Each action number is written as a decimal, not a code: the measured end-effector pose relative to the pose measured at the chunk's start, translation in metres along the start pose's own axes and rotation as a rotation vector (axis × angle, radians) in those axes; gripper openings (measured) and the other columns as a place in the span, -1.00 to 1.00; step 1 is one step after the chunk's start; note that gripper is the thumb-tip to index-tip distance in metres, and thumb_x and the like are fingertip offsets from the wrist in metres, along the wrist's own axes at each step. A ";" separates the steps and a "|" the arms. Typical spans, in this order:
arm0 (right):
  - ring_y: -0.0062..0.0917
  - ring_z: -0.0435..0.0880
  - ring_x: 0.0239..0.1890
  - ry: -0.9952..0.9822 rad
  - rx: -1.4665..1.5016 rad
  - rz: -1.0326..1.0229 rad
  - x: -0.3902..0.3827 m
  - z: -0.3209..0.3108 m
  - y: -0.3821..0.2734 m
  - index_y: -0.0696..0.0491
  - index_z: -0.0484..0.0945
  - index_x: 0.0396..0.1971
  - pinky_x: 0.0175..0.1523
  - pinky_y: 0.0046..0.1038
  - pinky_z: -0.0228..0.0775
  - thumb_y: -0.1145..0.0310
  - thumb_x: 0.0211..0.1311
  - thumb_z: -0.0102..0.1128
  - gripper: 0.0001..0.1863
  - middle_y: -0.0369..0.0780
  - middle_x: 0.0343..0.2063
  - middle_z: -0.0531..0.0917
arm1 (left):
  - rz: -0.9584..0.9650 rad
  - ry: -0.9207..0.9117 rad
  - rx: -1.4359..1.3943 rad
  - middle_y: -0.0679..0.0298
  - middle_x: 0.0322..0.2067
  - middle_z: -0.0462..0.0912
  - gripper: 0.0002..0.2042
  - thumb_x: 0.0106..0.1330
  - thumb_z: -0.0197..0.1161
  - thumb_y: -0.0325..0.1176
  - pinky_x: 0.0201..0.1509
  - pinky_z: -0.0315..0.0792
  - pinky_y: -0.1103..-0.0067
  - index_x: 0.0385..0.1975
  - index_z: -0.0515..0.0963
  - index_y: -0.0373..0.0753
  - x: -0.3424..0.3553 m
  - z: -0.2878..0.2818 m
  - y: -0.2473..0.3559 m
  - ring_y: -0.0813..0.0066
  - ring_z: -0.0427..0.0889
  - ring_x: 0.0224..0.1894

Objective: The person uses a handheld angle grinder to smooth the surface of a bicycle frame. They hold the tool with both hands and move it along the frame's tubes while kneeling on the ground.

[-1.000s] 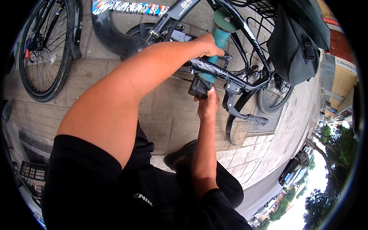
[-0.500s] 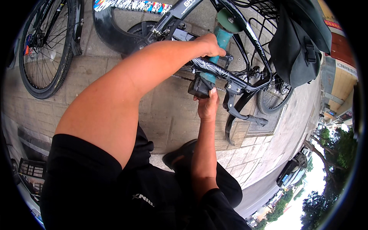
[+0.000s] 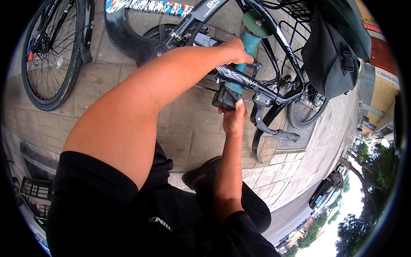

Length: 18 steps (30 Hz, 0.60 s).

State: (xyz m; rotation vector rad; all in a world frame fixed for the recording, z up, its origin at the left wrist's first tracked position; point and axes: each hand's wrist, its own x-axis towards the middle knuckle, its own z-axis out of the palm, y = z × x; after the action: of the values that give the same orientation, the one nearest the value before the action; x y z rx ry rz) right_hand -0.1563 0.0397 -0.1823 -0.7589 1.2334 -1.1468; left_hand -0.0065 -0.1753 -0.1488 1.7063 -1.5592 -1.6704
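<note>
A teal cordless angle grinder [image 3: 251, 43] lies slantwise across the black bicycle frame [image 3: 287, 47], its round green disc [image 3: 256, 23] at the far end. My left hand [image 3: 234, 50] is closed round the middle of the grinder's body, hiding part of it. Nearer to me, my right hand [image 3: 233, 122] holds the black battery pack [image 3: 224, 98] at the tool's base, thumb on its side and fingers underneath. Between my two hands a chainstay [image 3: 237, 77] with white patterning crosses over the grinder. Whether the disc touches the frame, I cannot tell.
A kickstand [image 3: 257, 147] and a crank-like black arm [image 3: 274, 130] stick out right of my hand. Black bags [image 3: 329, 64] hang over the rear wheel [image 3: 305, 112]. Another bicycle's wheel [image 3: 51, 55] stands at far left. Paving [image 3: 175, 132] lies below.
The battery pack and my right hand have shifted very slightly to the right. My left hand keeps its grip in nearly the same place.
</note>
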 end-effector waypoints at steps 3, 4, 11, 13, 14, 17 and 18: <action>-0.53 0.66 -0.21 0.021 -0.009 -0.001 -0.002 0.001 -0.001 0.30 0.32 0.49 -0.27 -0.42 0.51 -0.11 0.43 0.25 -0.10 -0.19 -0.03 0.70 | 0.005 -0.006 -0.013 -0.03 -0.24 0.78 -0.40 0.12 0.64 0.07 -0.33 0.58 0.30 -0.14 0.75 -0.42 0.003 0.002 -0.001 0.20 0.73 -0.38; -0.53 0.67 -0.21 0.027 -0.010 -0.001 -0.003 0.003 0.000 0.31 0.29 0.52 -0.27 -0.42 0.51 -0.09 0.44 0.25 -0.09 -0.18 -0.02 0.70 | 0.004 -0.008 -0.018 -0.03 -0.22 0.78 -0.40 0.12 0.65 0.06 -0.31 0.59 0.31 -0.13 0.75 -0.43 0.006 0.002 -0.003 0.20 0.74 -0.36; -0.52 0.66 -0.24 0.058 -0.033 -0.015 -0.005 0.002 -0.001 0.34 0.22 0.56 -0.28 -0.42 0.52 -0.05 0.47 0.23 -0.07 -0.18 -0.03 0.70 | 0.003 -0.072 -0.070 -0.04 -0.13 0.79 -0.42 0.15 0.65 0.01 -0.14 0.63 0.31 -0.04 0.76 -0.41 0.008 0.005 -0.003 0.19 0.78 -0.19; -0.53 0.66 -0.24 0.042 -0.025 -0.017 -0.004 0.003 -0.002 0.34 0.22 0.56 -0.28 -0.42 0.52 -0.05 0.47 0.23 -0.07 -0.18 -0.03 0.69 | -0.004 -0.071 -0.082 -0.04 -0.13 0.79 -0.41 0.15 0.65 0.01 -0.13 0.63 0.31 -0.04 0.76 -0.42 0.007 0.005 -0.003 0.18 0.78 -0.19; -0.53 0.65 -0.23 0.035 -0.022 -0.018 -0.004 0.004 -0.002 0.34 0.22 0.56 -0.28 -0.42 0.52 -0.05 0.47 0.23 -0.07 -0.18 -0.03 0.69 | 0.004 -0.067 -0.084 -0.04 -0.13 0.79 -0.41 0.15 0.65 0.01 -0.14 0.63 0.31 -0.04 0.76 -0.41 0.007 0.004 -0.003 0.18 0.78 -0.19; -0.52 0.65 -0.22 0.026 -0.015 -0.021 -0.003 0.008 -0.004 0.35 0.20 0.56 -0.27 -0.41 0.51 -0.05 0.46 0.24 -0.06 -0.18 -0.02 0.68 | 0.021 -0.047 -0.084 -0.04 -0.14 0.79 -0.42 0.15 0.65 0.01 -0.16 0.62 0.32 -0.05 0.76 -0.41 0.014 0.004 -0.009 0.19 0.77 -0.21; -0.52 0.65 -0.22 0.017 -0.007 -0.021 -0.002 0.006 -0.003 0.35 0.20 0.56 -0.27 -0.41 0.51 -0.05 0.45 0.25 -0.05 -0.18 -0.02 0.68 | 0.024 -0.043 -0.079 -0.03 -0.16 0.79 -0.42 0.15 0.65 0.01 -0.19 0.61 0.32 -0.06 0.76 -0.41 0.013 0.004 -0.008 0.20 0.77 -0.23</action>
State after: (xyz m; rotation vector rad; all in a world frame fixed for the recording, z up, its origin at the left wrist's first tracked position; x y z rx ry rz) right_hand -0.1512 0.0400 -0.1777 -0.7709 1.2465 -1.1687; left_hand -0.0094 -0.1813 -0.1634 1.6163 -1.5055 -1.7433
